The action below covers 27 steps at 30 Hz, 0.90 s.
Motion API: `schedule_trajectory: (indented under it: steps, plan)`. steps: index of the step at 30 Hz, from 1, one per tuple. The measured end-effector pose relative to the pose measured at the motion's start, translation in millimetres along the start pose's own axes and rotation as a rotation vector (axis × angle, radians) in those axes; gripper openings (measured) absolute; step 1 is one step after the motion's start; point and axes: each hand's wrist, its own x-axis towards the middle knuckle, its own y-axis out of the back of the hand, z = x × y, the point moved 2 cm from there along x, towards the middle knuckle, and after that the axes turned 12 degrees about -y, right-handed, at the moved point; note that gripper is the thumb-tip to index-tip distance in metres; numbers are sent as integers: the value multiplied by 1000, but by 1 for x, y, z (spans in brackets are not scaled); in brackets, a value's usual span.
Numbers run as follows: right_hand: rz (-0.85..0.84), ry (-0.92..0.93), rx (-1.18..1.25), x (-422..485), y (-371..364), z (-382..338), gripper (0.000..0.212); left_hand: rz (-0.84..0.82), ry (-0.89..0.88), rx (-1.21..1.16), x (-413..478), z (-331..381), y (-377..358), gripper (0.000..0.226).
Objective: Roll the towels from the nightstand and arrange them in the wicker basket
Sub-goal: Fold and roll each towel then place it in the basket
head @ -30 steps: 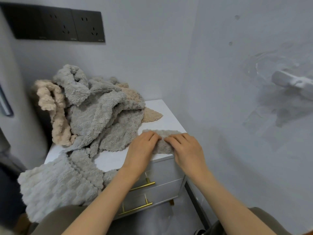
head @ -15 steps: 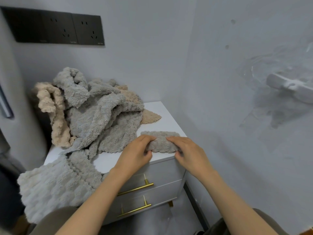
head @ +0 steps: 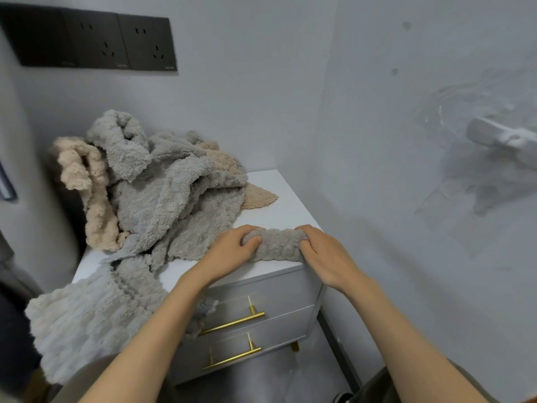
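The small grey towel (head: pixel 276 245) lies as a short, thick roll along the front right edge of the nightstand (head: pixel 284 210), its long axis running left to right. The left hand (head: pixel 232 253) grips the roll's left end, fingers curled over the top and thumb tucked against the near side. The right hand (head: pixel 324 254) grips the right end, fingers bent over the top of the roll and pressing into the pile. Both forearms reach in from the bottom of the view.

Behind and left of the roll, a loose heap of grey towels (head: pixel 174 199) covers most of the nightstand's top; its near edge lies just beside the left hand. A beige towel (head: pixel 87 181) hangs over the heap's left side. A beige corner (head: pixel 258 196) pokes out from under the heap on the right and lies flat on the white top; whether it belongs to the same towel cannot be told. 1 more pale grey towel (head: pixel 87 321) drapes off the front left corner and hangs down beside the drawers, partly under the left forearm.

The nightstand's front shows 2 drawers, each with a gold bar handle (head: pixel 232 322). On the wall above the heap sits a black socket panel (head: pixel 90 39). On the right wall a white fixture (head: pixel 505 141) is too blurred to identify.
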Motion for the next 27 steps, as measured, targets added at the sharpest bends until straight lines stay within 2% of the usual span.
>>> schedule_trajectory:
  steps: [4, 8, 10, 13, 19, 23, 27]
  plan:
    - [-50, -67, 15, 8, 0, -1, 24, 12, 50, 32, 4, -1, -5, 34]
    - [-105, -115, 12, 12, 6, 0, 25, 51, 101, 198, 5, -8, -6, 37]
    - [-100, -123, 15, 15, 7, 1, 29, 76, 77, 173, 4, -4, -6, 39]
    - [-87, -106, 56, 18, 6, -1, 37, 57, 55, 150, 2, 0, -5, 31]
    - [-107, -95, 111, 12, 6, -5, 26, -41, 2, 96, -5, 1, -3, 30]
    - [-129, -119, 149, 0, 10, -7, 19, 50, -58, 77, -10, 11, -5, 30]
    - [-125, -129, 249, -16, 19, -8, 13, 130, -29, -167, -15, 22, -6, 20]
